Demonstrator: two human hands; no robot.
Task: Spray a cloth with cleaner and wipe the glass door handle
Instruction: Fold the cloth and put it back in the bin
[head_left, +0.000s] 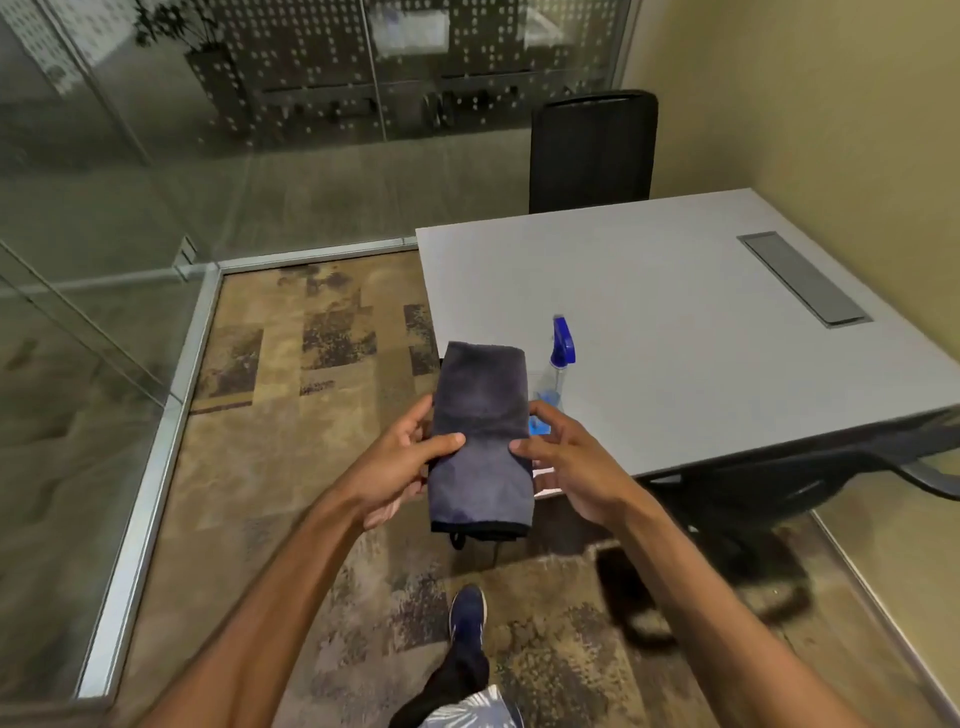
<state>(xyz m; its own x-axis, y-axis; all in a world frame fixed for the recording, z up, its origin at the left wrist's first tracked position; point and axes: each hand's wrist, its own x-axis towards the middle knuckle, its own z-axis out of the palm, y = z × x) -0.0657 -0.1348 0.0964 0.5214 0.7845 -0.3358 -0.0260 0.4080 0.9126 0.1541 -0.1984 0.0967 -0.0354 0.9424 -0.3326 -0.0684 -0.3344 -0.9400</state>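
A folded dark grey cloth (482, 436) is held flat in front of me, above the floor by the table's near-left corner. My left hand (400, 462) grips its left edge, thumb on top. My right hand (566, 462) holds its right edge the same way. A clear spray bottle (557, 376) with a blue trigger head stands on the grey table (675, 332) just behind my right hand, its lower part hidden by the cloth and my fingers. No door handle is clearly visible; glass panels fill the left and back.
A black office chair (592, 150) stands behind the table, and another dark chair (769, 488) is tucked under its near edge. A grey cable flap (802, 278) sits in the tabletop. Glass walls (104, 208) with a metal floor rail border the patterned carpet (322, 364). My foot (467, 618) is below.
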